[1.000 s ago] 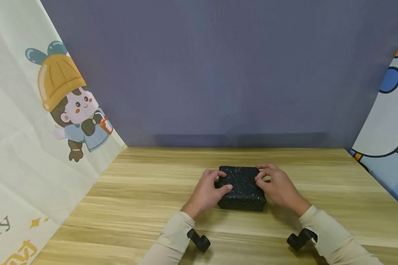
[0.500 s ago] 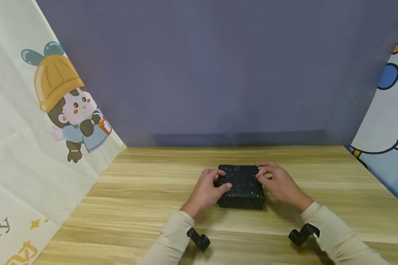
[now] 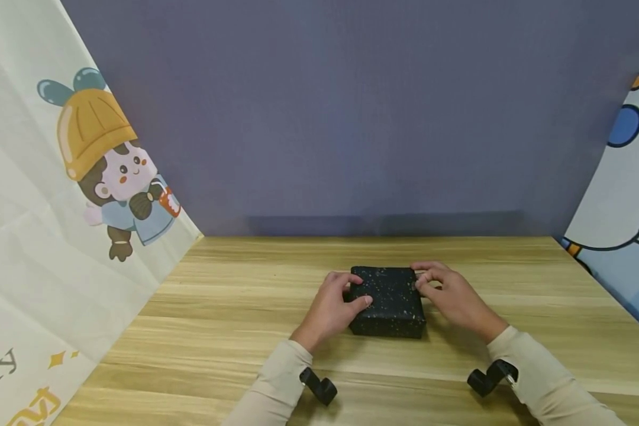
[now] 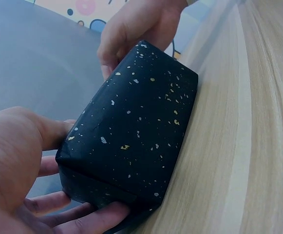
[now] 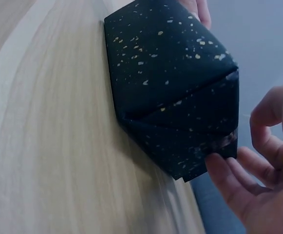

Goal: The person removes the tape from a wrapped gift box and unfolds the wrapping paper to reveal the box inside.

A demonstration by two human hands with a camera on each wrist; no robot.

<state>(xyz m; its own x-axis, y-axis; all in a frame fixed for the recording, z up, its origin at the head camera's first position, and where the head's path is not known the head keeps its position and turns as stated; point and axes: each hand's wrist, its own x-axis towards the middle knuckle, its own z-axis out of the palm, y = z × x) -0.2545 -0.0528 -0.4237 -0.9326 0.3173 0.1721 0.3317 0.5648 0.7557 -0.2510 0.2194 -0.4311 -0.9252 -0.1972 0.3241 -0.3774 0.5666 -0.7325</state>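
The left hand [image 3: 330, 305] grips the left end of a package [image 3: 391, 305], its thumb lying on the top and several fingers set against the end face. The left end [image 4: 95, 187] seems already folded in, although the fingers hide a part of it. The package rests flat on the counter [image 3: 202, 355], and its dark paper [image 4: 131, 117], with gold and pale flecks, covers the top and the front side. At the right end, the folded flap [image 5: 180, 141] narrows towards its tip and seems not fully pressed down; I judge that most of the wrapping is done and that this end is what is left. The right hand [image 3: 452, 299] is at this flap with some fingertips touching it; whether it pinches the paper or only presses it, I cannot tell.
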